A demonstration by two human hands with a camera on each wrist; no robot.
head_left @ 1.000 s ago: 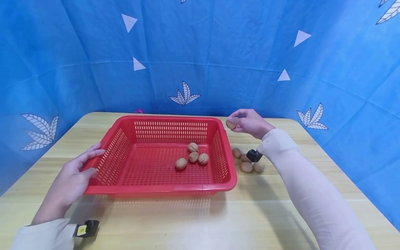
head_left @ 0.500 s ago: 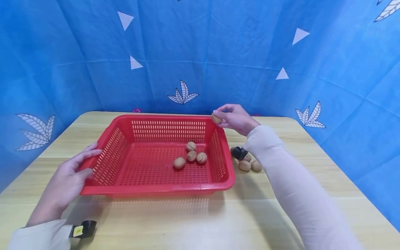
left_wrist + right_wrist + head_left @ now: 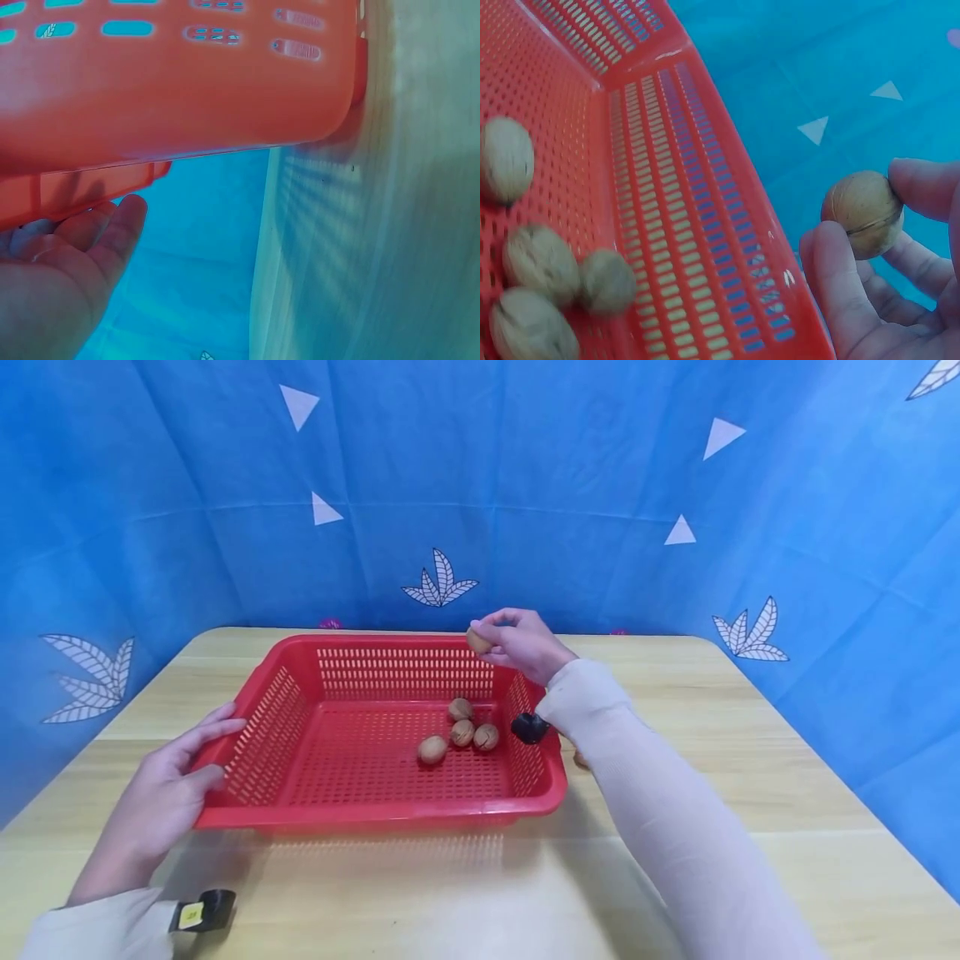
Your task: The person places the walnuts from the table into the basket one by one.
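Observation:
A red plastic basket with slotted walls stands on the table, several walnuts lying together on the right part of its floor. My left hand holds the basket's left rim, fingers and thumb at the edge; from the left wrist, some fingers show just outside the rim. Above the back right of the basket, my right hand pinches a single walnut between thumb and fingertips. In the right wrist view that hand is beside the basket's rim, the walnut raised level with it.
Just right of the basket, a walnut peeks out on the table, mostly hidden behind the right sleeve. A blue patterned cloth hangs behind the table and along its sides.
My right hand has moved left with its walnut, from beyond the basket's right side to over its back right rim. The left hand stays at the left rim.

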